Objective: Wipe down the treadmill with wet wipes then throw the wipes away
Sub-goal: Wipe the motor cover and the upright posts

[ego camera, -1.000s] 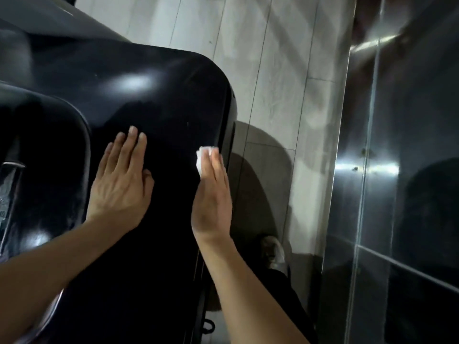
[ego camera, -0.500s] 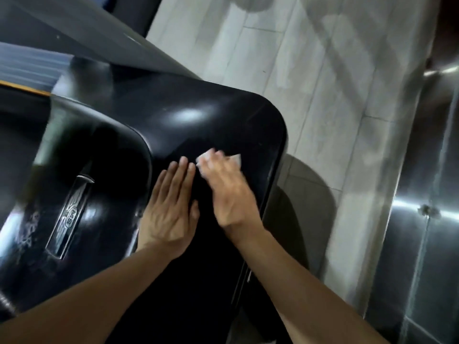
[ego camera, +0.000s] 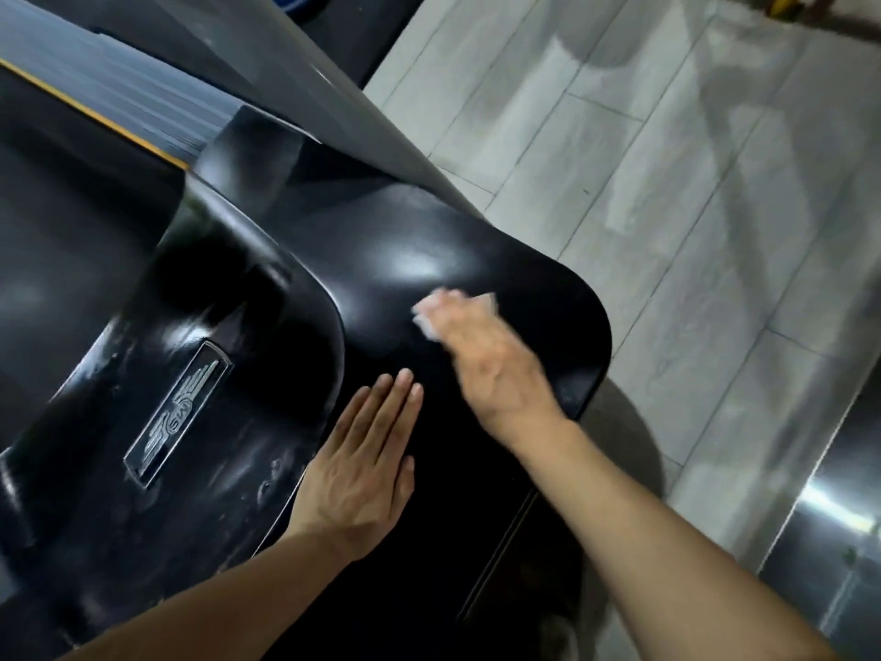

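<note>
The wiping is in progress and, by the look of it, far from finished; the right hand (ego camera: 496,369) presses a white wet wipe (ego camera: 431,322) flat under its fingers onto the glossy black cover of the treadmill (ego camera: 476,274), its grip not a closed one but outstretched fingers bearing down, blurred as if mid-stroke; the left hand (ego camera: 367,465) lies open and flat on the cover just beside and nearer the body, holding nothing; the silver badge (ego camera: 179,412) and hump to the left of that hand show smears and droplets, so I judge that part needs more passes; throwing the wipe away is not yet done, and no bin shows; beyond the wiping hand lies pale tiled floor (ego camera: 667,207); a shiny metal panel (ego camera: 834,517) stands to its right
</note>
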The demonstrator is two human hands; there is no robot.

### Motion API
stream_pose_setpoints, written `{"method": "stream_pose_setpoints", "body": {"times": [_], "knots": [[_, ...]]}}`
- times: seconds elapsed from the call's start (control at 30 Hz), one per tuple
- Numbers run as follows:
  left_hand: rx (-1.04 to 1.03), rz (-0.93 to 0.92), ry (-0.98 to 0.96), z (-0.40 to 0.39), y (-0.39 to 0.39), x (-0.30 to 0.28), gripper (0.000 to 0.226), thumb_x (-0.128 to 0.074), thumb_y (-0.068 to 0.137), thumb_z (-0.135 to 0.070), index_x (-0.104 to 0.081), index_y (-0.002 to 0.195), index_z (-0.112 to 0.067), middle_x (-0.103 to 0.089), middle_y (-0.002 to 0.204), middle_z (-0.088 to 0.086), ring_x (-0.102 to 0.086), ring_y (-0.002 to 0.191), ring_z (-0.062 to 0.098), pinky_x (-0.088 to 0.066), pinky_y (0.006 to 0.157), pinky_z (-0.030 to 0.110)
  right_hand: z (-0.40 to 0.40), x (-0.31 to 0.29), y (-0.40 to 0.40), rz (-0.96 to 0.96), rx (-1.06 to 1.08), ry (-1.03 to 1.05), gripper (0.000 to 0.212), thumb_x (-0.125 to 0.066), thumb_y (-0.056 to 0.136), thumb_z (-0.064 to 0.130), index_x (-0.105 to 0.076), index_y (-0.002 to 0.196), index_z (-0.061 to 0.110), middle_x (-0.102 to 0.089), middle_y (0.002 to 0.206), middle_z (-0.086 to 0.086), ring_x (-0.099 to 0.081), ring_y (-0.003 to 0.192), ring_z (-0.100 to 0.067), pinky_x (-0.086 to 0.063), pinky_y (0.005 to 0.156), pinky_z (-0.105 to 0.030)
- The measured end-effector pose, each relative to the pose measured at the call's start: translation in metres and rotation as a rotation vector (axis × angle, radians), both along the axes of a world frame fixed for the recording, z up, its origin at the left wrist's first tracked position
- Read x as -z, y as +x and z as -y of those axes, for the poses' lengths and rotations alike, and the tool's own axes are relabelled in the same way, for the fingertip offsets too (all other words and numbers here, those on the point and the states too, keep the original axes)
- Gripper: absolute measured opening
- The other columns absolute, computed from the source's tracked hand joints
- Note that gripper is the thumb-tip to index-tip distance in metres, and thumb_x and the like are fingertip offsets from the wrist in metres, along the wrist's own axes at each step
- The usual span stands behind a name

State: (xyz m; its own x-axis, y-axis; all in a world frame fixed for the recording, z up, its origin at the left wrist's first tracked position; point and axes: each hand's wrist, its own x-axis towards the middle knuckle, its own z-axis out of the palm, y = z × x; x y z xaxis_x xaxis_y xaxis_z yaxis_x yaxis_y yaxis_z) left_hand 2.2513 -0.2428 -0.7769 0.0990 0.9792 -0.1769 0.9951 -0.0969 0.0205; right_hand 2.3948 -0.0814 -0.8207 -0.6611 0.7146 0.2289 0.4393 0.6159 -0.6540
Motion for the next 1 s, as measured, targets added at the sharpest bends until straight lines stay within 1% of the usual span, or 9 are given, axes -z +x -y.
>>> {"method": "stream_pose_setpoints", "body": {"times": [0.1, 0.17, 0.4, 0.57, 0.63, 0.7, 0.83, 0.9, 1.0], "knots": [[-0.010, -0.012, -0.014, -0.001, 0.001, -0.002, 0.067, -0.036, 0.099, -0.029, -0.020, 0.159, -0.005, -0.011, 0.169, 0.011, -0.012, 0.156, 0.025, -0.017, 0.125, 0.043, -0.042, 0.010, 0.022, 0.154, 0.404, -0.139, 0.055, -0.038, 0.092, -0.006, -0.049, 0.145, 0.008, -0.045, 0.152, -0.013, -0.039, 0.143, -0.029, -0.024, 0.122, -0.043], [-0.013, -0.015, -0.026, -0.003, 0.000, -0.004, 0.067, -0.037, 0.099, -0.029, -0.020, 0.159, -0.005, -0.010, 0.169, 0.011, -0.011, 0.156, 0.025, -0.015, 0.125, 0.042, -0.044, 0.005, 0.010, 0.225, 0.451, -0.169, 0.058, -0.032, 0.093, -0.002, -0.046, 0.147, 0.012, -0.041, 0.155, -0.011, -0.034, 0.146, -0.027, -0.020, 0.123, -0.040], [-0.012, 0.039, -0.046, -0.003, -0.003, -0.006, 0.065, -0.042, 0.098, -0.030, -0.025, 0.157, -0.009, -0.028, 0.163, 0.017, -0.016, 0.155, 0.028, -0.010, 0.127, 0.041, -0.023, -0.030, -0.067, 0.054, -0.526, -0.078, 0.043, -0.034, 0.102, 0.011, -0.055, 0.140, 0.007, -0.050, 0.148, -0.013, -0.044, 0.139, -0.027, -0.032, 0.118, -0.042], [-0.034, 0.120, -0.108, -0.008, -0.005, -0.019, 0.068, -0.045, 0.100, -0.028, -0.019, 0.160, -0.008, -0.010, 0.169, 0.008, -0.011, 0.156, 0.023, -0.015, 0.124, 0.040, -0.102, -0.004, -0.041, 0.225, 0.162, -0.231, 0.049, -0.039, 0.099, 0.000, -0.049, 0.145, 0.015, -0.043, 0.154, -0.009, -0.037, 0.144, -0.026, -0.024, 0.121, -0.037], [-0.030, 0.145, -0.128, -0.009, -0.008, -0.019, 0.069, -0.048, 0.099, -0.027, -0.021, 0.160, -0.008, -0.012, 0.169, 0.009, -0.012, 0.156, 0.023, -0.016, 0.124, 0.041, -0.090, -0.011, -0.056, 0.196, 0.254, -0.243, 0.047, -0.040, 0.099, 0.001, -0.051, 0.143, 0.012, -0.046, 0.151, -0.008, -0.039, 0.142, -0.028, -0.020, 0.121, -0.027], [-0.032, 0.175, -0.117, -0.011, -0.009, -0.020, 0.069, -0.051, 0.096, -0.026, -0.028, 0.158, -0.007, -0.020, 0.167, 0.010, -0.016, 0.155, 0.024, -0.018, 0.124, 0.041, -0.057, -0.027, -0.082, 0.034, 0.031, -0.242, 0.040, -0.040, 0.097, 0.000, -0.060, 0.132, 0.006, -0.055, 0.139, -0.004, -0.049, 0.132, -0.027, -0.025, 0.116, -0.021], [-0.042, 0.222, -0.097, -0.016, -0.011, -0.027, 0.067, -0.052, 0.091, -0.027, -0.038, 0.154, -0.009, -0.028, 0.164, 0.010, -0.021, 0.154, 0.024, -0.020, 0.124, 0.040, -0.048, -0.035, -0.099, 0.007, -0.515, -0.176, 0.049, -0.032, 0.094, 0.000, -0.058, 0.135, 0.004, -0.055, 0.142, -0.012, -0.047, 0.135, -0.021, -0.029, 0.118, -0.037], [-0.104, 0.237, -0.066, -0.025, -0.017, -0.030, 0.066, -0.051, 0.091, -0.023, -0.037, 0.155, -0.009, -0.025, 0.165, 0.009, -0.020, 0.154, 0.024, -0.020, 0.125, 0.039, -0.087, -0.021, -0.095, 0.047, -0.380, -0.227, 0.048, -0.029, 0.096, 0.004, -0.059, 0.135, 0.008, -0.055, 0.142, -0.008, -0.044, 0.132, -0.011, -0.027, 0.117, -0.028], [-0.229, 0.252, 0.010, -0.048, -0.029, -0.028, 0.064, -0.052, 0.091, -0.015, -0.039, 0.153, -0.008, -0.029, 0.163, 0.010, -0.023, 0.153, 0.024, -0.022, 0.124, 0.043, -0.130, -0.009, -0.095, 0.209, 0.135, -0.266, 0.052, -0.033, 0.096, 0.003, -0.051, 0.144, 0.011, -0.044, 0.153, -0.010, -0.037, 0.144, -0.021, -0.022, 0.122, -0.032]]}}
